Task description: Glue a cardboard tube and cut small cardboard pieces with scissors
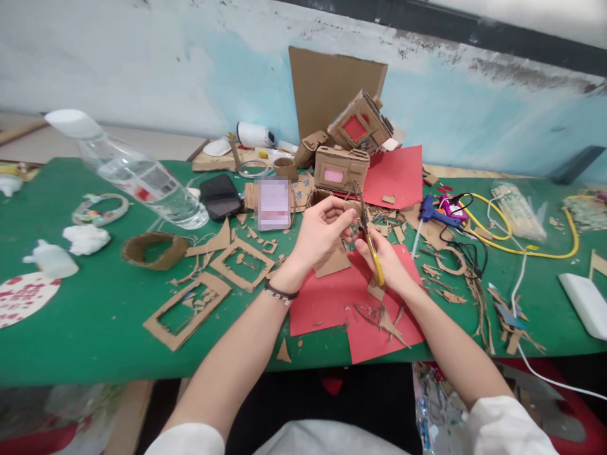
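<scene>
My left hand [318,229] is closed in a pinch over the middle of the table, at a small piece of cardboard [351,206] that its fingers partly hide. My right hand [386,254] grips scissors [379,270] with yellow handles, their blades pointing up and away from me beside the cardboard piece. Whether the blades touch it I cannot tell. Beneath both hands lie red paper sheets [322,306] with cardboard scraps [389,325] on them. Just beyond stands a small cardboard camera-shaped model [342,165] with a pink panel.
On the left stand a tilted-looking water bottle [142,174], a cardboard ring [155,251] and cut cardboard frames [177,338]. A phone [220,196] lies farther back. To the right are a blue glue gun [439,213], a yellow cable [545,254] and a white box-like device [585,303].
</scene>
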{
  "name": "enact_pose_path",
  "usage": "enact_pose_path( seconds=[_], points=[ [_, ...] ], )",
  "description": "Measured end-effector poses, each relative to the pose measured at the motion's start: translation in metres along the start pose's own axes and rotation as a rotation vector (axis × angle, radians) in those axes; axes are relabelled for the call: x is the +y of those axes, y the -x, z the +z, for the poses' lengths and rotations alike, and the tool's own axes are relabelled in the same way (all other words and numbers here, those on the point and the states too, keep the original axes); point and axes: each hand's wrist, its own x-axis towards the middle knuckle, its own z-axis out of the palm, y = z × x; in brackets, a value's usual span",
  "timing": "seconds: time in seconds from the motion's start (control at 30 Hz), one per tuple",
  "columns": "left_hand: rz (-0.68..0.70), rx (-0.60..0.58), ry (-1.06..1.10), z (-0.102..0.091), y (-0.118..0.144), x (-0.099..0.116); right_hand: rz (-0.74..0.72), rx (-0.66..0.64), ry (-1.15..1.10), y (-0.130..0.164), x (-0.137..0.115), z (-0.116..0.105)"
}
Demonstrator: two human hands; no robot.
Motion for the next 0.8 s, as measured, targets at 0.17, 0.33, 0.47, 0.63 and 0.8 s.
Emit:
enact_pose_path(
  seconds=[0.17, 0.33, 0.47, 0.63, 0.8],
  points=[
    [0.010, -0.011, -0.004, 0.004, 0.002, -0.003, -0.002, 0.090, 0.139, 0.003, 0.003, 0.003],
    [0.042, -0.023, 0.000, 0.009, 0.002, -0.006, 0.067, 0.105, 0.145, 0.005, 0.002, 0.006],
    [0.078, -0.115, -0.085, 0.004, 0.002, -0.002, 0.003, 0.051, 0.085, 0.004, -0.002, 0.005],
    [0.098, -0.230, -0.206, -0.009, 0.002, 0.008, -0.033, 0.066, 0.215, 0.004, -0.004, 0.000],
    [0.103, -0.244, -0.297, -0.010, 0.003, 0.006, 0.039, 0.116, 0.290, 0.003, 0.001, 0.000]
  ],
)
